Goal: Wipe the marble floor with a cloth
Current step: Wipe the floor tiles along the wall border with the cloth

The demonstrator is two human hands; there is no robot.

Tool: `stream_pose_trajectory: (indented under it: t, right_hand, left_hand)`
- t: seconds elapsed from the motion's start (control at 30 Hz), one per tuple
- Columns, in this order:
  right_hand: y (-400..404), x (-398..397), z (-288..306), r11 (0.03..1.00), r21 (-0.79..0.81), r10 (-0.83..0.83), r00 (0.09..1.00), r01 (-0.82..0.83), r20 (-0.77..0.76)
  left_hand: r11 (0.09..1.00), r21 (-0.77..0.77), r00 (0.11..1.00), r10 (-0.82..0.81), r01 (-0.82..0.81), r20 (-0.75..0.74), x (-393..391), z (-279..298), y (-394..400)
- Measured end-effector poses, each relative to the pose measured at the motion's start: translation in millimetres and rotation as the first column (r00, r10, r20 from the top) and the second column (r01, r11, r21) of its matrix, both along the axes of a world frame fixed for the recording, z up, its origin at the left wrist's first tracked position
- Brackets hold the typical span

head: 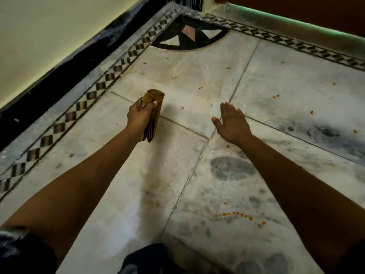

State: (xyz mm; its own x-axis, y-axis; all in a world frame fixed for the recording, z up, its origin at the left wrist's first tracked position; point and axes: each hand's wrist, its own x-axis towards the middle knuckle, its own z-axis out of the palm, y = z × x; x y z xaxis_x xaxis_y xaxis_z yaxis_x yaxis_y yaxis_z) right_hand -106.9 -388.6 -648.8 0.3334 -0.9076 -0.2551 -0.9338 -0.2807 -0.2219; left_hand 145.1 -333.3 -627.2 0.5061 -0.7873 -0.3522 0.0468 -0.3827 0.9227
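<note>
The left hand [139, 118] is stretched forward and grips a folded brown cloth [153, 113], held above the marble floor [187, 80]. To its right, the right hand [232, 123] is flat, palm down, fingers straight and together, holding nothing.

Floor [193, 80]: polished marble slabs, whitish with grey veining, dull sheen, smudged with grey marks and dusty film; thin dark joints between slabs. Orange spots [237, 214] on surface, look wet or pasty. Border [83, 104]: inlaid stone checker, dark and pale pieces, smooth. Corner inlay [189, 35]: black stone with pale and pinkish triangles. Skirting [69, 62]: black, glossy stone. Wall [49, 26]: matt paint. Cloth [153, 107]: folded woven fabric, yellow-brown, soft, matt.
</note>
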Motion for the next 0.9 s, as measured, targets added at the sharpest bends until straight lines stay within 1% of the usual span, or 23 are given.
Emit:
stream_pose_trajectory:
  t: [0.07,0.17,0.2,0.23,0.27,0.3,0.33,0.37,0.4,0.43,0.53,0.63,0.8,0.83,0.9]
  right_hand:
    - [-7,8,-11,0.999,-0.01,0.033,0.998,-0.033,-0.052]
    - [-16,22,-40,0.998,-0.033,0.05,0.995,-0.053,-0.087]
    - [-18,26,-49,0.998,-0.047,0.04,0.996,-0.044,-0.079]
    - [-24,30,-60,0.998,-0.057,0.022,0.998,-0.025,-0.057]
    - [-29,33,-68,0.997,-0.072,0.0,0.999,-0.002,-0.033]
    - [-35,35,-77,0.996,-0.086,-0.013,1.0,0.012,-0.01]
    - [-40,37,-83,0.994,-0.104,-0.019,1.0,0.02,0.003]
    - [-44,38,-88,0.992,-0.125,-0.021,1.0,0.022,0.013]
    - [-51,38,-95,0.991,-0.133,-0.02,0.999,0.024,0.029]
    - [-55,37,-100,0.989,-0.146,-0.025,0.998,0.032,0.049]
    - [-64,30,-113,0.977,-0.2,-0.061,0.994,0.077,0.088]
    - [-66,28,-123,0.961,-0.26,-0.073,0.993,0.095,0.091]
    - [-66,31,-117,0.962,-0.254,-0.069,0.991,0.096,0.114]
    - [-65,31,-117,0.965,-0.246,-0.069,0.991,0.096,0.116]
    - [-64,31,-117,0.966,-0.236,-0.075,0.989,0.104,0.129]
  left_hand:
    - [0.999,-0.038,0.997,-0.012,0.015,0.078,1,-9,-13]
    - [0.986,-0.116,0.97,-0.091,0.119,0.227,-1,-27,-35]
    - [0.981,-0.109,0.944,-0.119,0.159,0.307,-3,-33,-44]
    - [0.975,-0.053,0.892,-0.176,0.218,0.416,-4,-43,-56]
    - [0.952,0.081,0.787,-0.291,0.296,0.544,-7,-49,-65]
    - [0.892,0.266,0.629,-0.448,0.366,0.636,-9,-58,-74]
    - [0.806,0.427,0.463,-0.587,0.41,0.664,-11,-66,-80]
    - [0.729,0.527,0.348,-0.678,0.437,0.648,-13,-72,-83]
    - [0.68,0.578,0.299,-0.725,0.452,0.62,-15,-80,-88]
    - [0.671,0.586,0.288,-0.733,0.454,0.616,-16,-88,-91]
    - [0.728,0.553,0.268,-0.673,0.404,0.689,-28,-107,-101]
    - [0.772,0.545,0.183,-0.618,0.328,0.765,-36,-118,-125]
    - [0.738,0.581,0.175,-0.658,0.342,0.732,-28,-108,-178]
    - [0.731,0.585,0.153,-0.661,0.351,0.735,-30,-109,-173]
    - [0.719,0.567,0.059,-0.639,0.403,0.767,-36,-113,-142]
